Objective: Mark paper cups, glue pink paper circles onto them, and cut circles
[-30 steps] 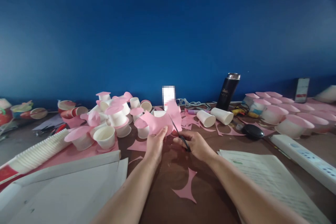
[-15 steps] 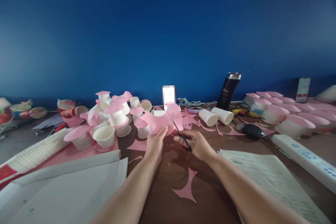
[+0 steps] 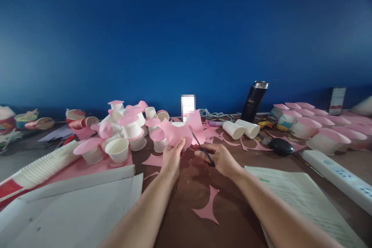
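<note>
Pinched between the thumb and fingers of my left hand (image 3: 173, 159) is a sheet of pink paper (image 3: 174, 133) with curved cut-outs along its edge. My right hand (image 3: 222, 159) grips black-handled scissors (image 3: 205, 151), whose blades point up and to the left into the paper. To the right of the blades, a flap of the paper stands up. On the brown table (image 3: 186, 209) below my hands lies a curved pink scrap (image 3: 209, 207). More pink scraps (image 3: 212, 133) are scattered beyond my right hand.
Paper cups with pink tops (image 3: 129, 126) crowd the left; more capped cups (image 3: 328, 137) stand right. A long cup stack (image 3: 46, 164) lies left. Two white cups (image 3: 247, 128), a black flask (image 3: 254, 100), a mouse (image 3: 281, 146), a power strip (image 3: 337, 174) and written sheets (image 3: 296, 197) are at right.
The scissors have cut further into the pink paper, and its right-hand part now bends up and away. Both hands stay in nearly the same place. The view has shifted slightly.
</note>
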Demonstrator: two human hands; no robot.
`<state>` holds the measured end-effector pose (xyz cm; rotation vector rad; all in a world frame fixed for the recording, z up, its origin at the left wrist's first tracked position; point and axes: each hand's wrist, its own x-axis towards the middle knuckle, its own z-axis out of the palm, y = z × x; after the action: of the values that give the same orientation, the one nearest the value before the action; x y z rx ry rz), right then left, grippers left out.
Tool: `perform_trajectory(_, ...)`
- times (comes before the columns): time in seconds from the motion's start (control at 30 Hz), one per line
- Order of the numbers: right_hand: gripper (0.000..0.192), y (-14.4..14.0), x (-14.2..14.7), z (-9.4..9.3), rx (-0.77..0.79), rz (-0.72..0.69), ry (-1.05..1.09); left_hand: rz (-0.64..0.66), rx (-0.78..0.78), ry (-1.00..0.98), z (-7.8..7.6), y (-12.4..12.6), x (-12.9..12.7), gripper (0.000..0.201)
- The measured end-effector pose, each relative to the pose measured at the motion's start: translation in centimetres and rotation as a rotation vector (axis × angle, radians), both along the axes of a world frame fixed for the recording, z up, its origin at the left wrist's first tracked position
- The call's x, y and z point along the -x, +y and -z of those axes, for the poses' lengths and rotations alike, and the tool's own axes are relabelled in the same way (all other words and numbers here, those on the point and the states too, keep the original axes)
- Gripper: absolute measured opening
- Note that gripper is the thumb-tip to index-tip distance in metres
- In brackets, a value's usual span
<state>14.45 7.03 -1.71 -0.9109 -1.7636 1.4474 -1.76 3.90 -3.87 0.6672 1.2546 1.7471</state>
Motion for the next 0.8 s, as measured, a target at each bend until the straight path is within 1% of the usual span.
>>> perform_trajectory(0.13, 0.057, 0.00, -0.12, -0.21, -0.010, 0.002, -0.018, 0.028, 0.018, -0.006, -0.27, -0.14, -0.02, 0.036)
perform_trajectory(0.2, 0.058, 0.02, -0.17, -0.28, -0.010, -0.001, -0.022, 0.040, -0.004, -0.031, -0.45, -0.12, -0.09, 0.036)
perform_trajectory(0.33, 0.059, -0.09, -0.24, -0.61, -0.012, -0.008, -0.029, -0.021, -0.040, -0.052, -0.56, 0.09, -0.10, 0.033)
perform_trajectory(0.5, 0.055, -0.19, -0.30, -0.93, -0.015, -0.019, -0.034, -0.026, -0.029, -0.046, -0.49, 0.17, 0.09, 0.036)
perform_trajectory(0.67, 0.050, -0.10, -0.37, -0.72, -0.031, -0.012, -0.044, -0.023, -0.042, -0.049, -0.81, 0.07, 0.07, 0.037)
perform_trajectory(0.8, 0.048, 0.00, -0.45, -0.37, -0.033, -0.020, -0.052, -0.014, -0.056, -0.042, -0.73, 0.14, 0.19, 0.038)
